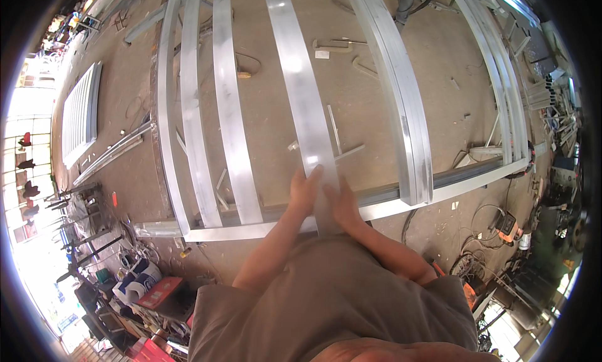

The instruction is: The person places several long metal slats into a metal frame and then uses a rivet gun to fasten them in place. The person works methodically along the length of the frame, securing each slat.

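Observation:
A long, flat-faced silver metal bar (298,80) runs away from my waist across a metal frame. My left hand (305,189) is on its left side, the thumb lying over the top face. On the opposite side my right hand (341,204) grips the same bar, slightly nearer to me. The fingers curled under the bar are hidden. Its near end rests over the white front rail (251,232) of the frame, close against my shirt.
Similar bars (233,124) lie parallel on the left, and a thicker doubled bar (401,111) on the right. Metal offcuts and a clamp (332,47) are on the floor beneath. A power tool (508,227) with cables lies at right, a stack of panels (81,114) at left. A person's leg (406,5) shows far off.

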Demonstrator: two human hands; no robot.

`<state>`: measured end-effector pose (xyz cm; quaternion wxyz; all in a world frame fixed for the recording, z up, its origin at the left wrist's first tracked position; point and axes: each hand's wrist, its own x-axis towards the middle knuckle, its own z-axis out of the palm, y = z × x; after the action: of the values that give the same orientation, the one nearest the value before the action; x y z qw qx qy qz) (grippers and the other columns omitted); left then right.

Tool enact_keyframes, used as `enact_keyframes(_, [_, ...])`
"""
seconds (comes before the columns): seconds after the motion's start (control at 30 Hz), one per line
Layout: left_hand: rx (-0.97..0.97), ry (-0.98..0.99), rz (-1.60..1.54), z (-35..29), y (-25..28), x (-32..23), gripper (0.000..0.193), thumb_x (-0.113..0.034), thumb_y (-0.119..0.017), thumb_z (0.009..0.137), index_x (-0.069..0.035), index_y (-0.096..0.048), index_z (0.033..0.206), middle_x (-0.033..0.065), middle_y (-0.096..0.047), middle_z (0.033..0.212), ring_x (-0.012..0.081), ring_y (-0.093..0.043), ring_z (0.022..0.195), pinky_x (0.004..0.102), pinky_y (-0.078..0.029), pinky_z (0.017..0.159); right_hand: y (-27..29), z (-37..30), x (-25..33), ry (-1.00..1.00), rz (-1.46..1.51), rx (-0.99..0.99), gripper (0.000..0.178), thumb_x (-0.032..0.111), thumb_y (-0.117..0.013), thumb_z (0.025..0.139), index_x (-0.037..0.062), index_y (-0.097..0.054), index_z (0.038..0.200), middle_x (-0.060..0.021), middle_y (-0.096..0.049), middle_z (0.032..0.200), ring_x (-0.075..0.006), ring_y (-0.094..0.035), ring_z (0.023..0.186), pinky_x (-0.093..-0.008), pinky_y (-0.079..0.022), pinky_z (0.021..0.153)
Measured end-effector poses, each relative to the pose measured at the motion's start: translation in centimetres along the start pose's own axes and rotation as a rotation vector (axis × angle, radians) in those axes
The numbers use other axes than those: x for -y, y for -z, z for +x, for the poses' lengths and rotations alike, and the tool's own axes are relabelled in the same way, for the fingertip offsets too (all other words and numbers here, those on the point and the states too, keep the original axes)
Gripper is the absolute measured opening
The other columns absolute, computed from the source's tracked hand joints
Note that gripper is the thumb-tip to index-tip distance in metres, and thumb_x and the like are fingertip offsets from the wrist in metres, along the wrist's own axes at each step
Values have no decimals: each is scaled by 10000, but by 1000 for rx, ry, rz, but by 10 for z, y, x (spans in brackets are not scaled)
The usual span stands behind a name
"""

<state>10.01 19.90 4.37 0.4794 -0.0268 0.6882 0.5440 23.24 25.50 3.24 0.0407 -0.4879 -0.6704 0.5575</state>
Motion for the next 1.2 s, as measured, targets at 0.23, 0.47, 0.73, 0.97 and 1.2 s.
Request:
enact_keyframes(0.23, [-54,-38,-136,8,35,10,409,-267,-688,992,8,-642,1291,102,-694,1162,189,-617,1046,364,-499,906,-43,-2,5,68,-53,-77,560,402,-642,993,-68,-617,1295,-321,-672,1219,-479,-635,1170,-499,-484,1003])
enact_keyframes(0.47, [10,-77,-96,14,59,24,422,-251,-681,993,9,-622,1320,101,-678,1195,191,-609,1081,367,-495,926,-61,-7,7,125,-19,-54,517,370,-631,991,-54,-632,1286,-304,-676,1227,-461,-633,1189,-492,-480,1008])
enact_keyframes(0.73, [1,-54,-72,16,69,16,445,-283,-690,986,33,-627,1293,120,-676,1185,213,-610,1072,378,-494,923,-65,-9,15,-5,22,43,603,421,-621,1002,-83,-590,1331,-321,-643,1287,-470,-600,1240,-492,-455,1052])
enact_keyframes(0.97, [-59,-52,-26,31,75,3,495,-334,-719,964,46,-642,1272,143,-690,1160,237,-621,1054,393,-493,916,-71,7,30,-16,9,44,692,458,-616,1005,-129,-541,1364,-349,-606,1339,-489,-558,1297,-493,-435,1094])
enact_keyframes(1.2, [-48,-42,-92,40,76,5,475,-312,-714,969,32,-640,1288,134,-689,1180,235,-626,1067,387,-496,937,-76,12,33,12,-24,-35,639,446,-633,999,-106,-573,1315,-337,-637,1269,-477,-595,1237,-497,-457,1043])
